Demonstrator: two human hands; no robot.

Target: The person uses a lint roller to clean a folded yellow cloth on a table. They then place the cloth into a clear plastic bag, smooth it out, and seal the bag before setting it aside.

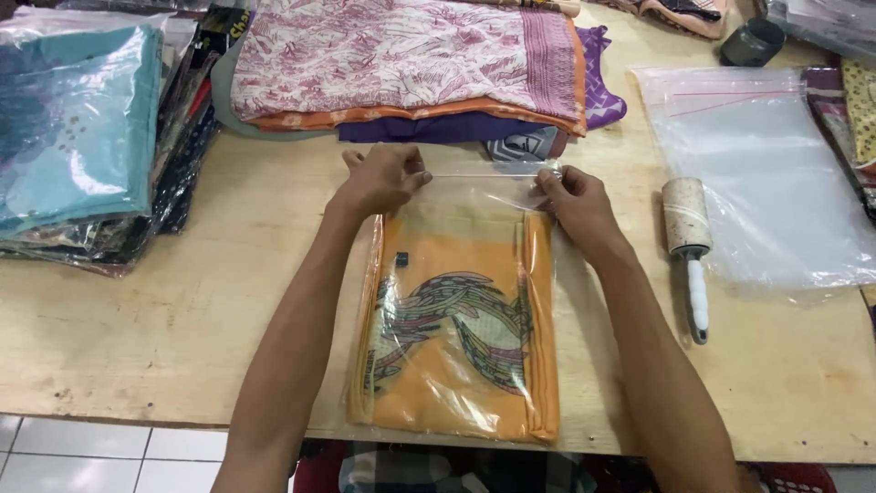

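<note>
Your left hand and right hand are each pinching the top edge of the clear bag, which is lying on the tabletop holding folded orange cloth.

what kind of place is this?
Likely a small garment packing bench. Both hands, left hand and right hand, pinch the top edge of a clear zip bag holding folded orange fabric. Folded cloth stacks, spare bags and a lint roller lie on the plywood table.
</note>
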